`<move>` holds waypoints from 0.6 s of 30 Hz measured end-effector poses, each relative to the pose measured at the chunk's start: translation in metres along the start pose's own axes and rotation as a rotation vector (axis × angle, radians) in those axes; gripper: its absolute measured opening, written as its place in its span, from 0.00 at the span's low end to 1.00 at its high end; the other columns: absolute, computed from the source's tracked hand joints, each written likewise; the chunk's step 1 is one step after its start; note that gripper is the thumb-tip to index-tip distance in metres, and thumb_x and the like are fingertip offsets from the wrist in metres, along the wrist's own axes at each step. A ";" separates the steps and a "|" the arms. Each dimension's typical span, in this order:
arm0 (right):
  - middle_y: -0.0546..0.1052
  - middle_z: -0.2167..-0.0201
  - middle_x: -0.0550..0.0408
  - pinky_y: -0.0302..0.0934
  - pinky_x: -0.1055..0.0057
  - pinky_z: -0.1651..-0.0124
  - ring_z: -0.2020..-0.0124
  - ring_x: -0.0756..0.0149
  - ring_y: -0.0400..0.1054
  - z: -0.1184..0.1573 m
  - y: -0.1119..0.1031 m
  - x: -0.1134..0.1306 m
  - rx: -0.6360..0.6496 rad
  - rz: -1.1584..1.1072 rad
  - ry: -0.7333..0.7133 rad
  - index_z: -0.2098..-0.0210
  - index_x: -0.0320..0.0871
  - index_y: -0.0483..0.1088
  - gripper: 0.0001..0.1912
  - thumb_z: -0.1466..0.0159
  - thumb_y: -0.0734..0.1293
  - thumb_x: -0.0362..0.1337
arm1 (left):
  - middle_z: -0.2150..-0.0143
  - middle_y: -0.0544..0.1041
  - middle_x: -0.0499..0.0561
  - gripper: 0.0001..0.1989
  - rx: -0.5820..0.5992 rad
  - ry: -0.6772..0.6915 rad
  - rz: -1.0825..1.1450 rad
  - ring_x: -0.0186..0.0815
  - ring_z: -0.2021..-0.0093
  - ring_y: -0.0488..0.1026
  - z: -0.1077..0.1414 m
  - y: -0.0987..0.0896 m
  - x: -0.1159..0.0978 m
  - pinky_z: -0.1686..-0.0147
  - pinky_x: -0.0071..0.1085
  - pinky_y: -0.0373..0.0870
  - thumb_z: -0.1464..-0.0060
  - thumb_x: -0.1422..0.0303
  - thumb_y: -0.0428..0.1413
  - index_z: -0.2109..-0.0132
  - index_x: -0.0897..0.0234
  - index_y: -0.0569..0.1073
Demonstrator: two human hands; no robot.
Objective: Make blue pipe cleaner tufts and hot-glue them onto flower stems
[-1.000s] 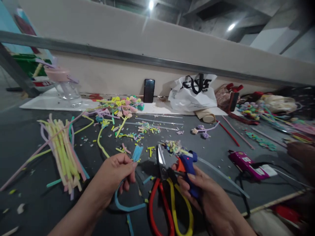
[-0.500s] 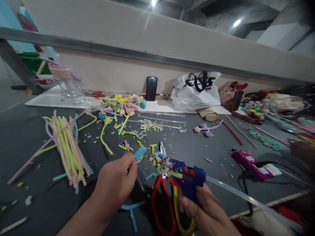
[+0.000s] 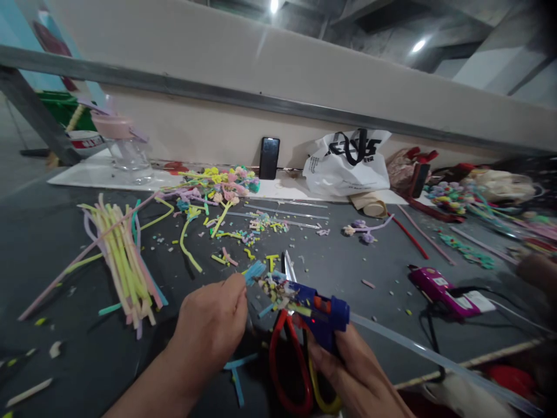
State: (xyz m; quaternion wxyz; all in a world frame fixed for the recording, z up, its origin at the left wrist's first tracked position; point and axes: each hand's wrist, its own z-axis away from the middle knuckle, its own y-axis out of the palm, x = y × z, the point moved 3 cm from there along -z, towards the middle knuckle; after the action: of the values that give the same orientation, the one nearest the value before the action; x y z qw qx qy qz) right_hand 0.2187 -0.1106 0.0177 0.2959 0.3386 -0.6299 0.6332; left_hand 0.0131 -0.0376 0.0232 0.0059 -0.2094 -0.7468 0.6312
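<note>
My left hand (image 3: 213,319) is closed around a small bundle of blue pipe cleaner pieces (image 3: 254,271) that sticks out past its fingers. In my right hand (image 3: 348,366) is a blue hot glue gun (image 3: 326,313), gripped by its handle, with a long clear glue stick (image 3: 404,339) out of its back. Colourful scraps cling to the gun's front, and its nozzle is close to the blue bundle; whether they touch I cannot tell. Scissors (image 3: 282,366) with red and yellow handles lie beneath the gun. Blue pipe cleaner offcuts (image 3: 237,371) rest between my hands.
Pastel pipe cleaners (image 3: 124,261) lie in a bundle at left. Behind are pipe cleaner flowers (image 3: 226,183), a phone (image 3: 269,158), a white bag (image 3: 348,165) and a clear bottle (image 3: 126,154). A magenta power strip (image 3: 439,290) with cords lies right, near another person's hand (image 3: 537,270).
My right hand has shifted the glue gun slightly left, bringing its nozzle nearer the blue bundle. My left hand has moved a little to the right in view, still holding the bundle.
</note>
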 end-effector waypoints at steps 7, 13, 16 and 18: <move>0.69 0.48 0.52 0.60 0.60 0.47 0.48 0.57 0.63 0.003 0.005 -0.011 0.039 0.008 0.064 0.44 0.50 0.60 0.22 0.37 0.59 0.42 | 0.80 0.70 0.45 0.10 -0.008 0.017 0.001 0.34 0.77 0.69 0.001 0.001 0.001 0.76 0.31 0.52 0.45 0.70 0.44 0.73 0.60 0.66; 0.70 0.50 0.53 0.60 0.63 0.48 0.50 0.59 0.65 0.003 0.006 -0.007 0.063 0.006 0.031 0.45 0.51 0.60 0.19 0.36 0.58 0.41 | 0.80 0.70 0.45 0.11 0.004 0.018 -0.008 0.33 0.78 0.69 0.001 0.001 0.000 0.77 0.31 0.53 0.44 0.70 0.43 0.73 0.60 0.66; 0.71 0.50 0.52 0.61 0.63 0.49 0.51 0.57 0.65 0.002 0.003 -0.003 0.028 0.005 0.016 0.45 0.50 0.61 0.20 0.37 0.59 0.40 | 0.80 0.70 0.45 0.12 0.010 0.028 -0.030 0.34 0.77 0.69 0.002 0.001 0.000 0.76 0.31 0.52 0.44 0.69 0.43 0.73 0.60 0.66; 0.72 0.52 0.51 0.63 0.62 0.51 0.53 0.56 0.67 0.001 0.002 -0.002 0.009 0.017 0.015 0.47 0.50 0.64 0.19 0.37 0.60 0.40 | 0.79 0.70 0.45 0.12 0.012 0.032 -0.042 0.35 0.77 0.69 0.002 0.002 0.000 0.76 0.32 0.52 0.43 0.69 0.42 0.73 0.60 0.66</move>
State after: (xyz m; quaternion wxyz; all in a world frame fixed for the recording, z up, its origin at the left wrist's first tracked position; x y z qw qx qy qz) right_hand 0.2186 -0.1113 0.0148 0.2936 0.3296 -0.6279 0.6410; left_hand 0.0134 -0.0391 0.0207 0.0323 -0.2037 -0.7470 0.6320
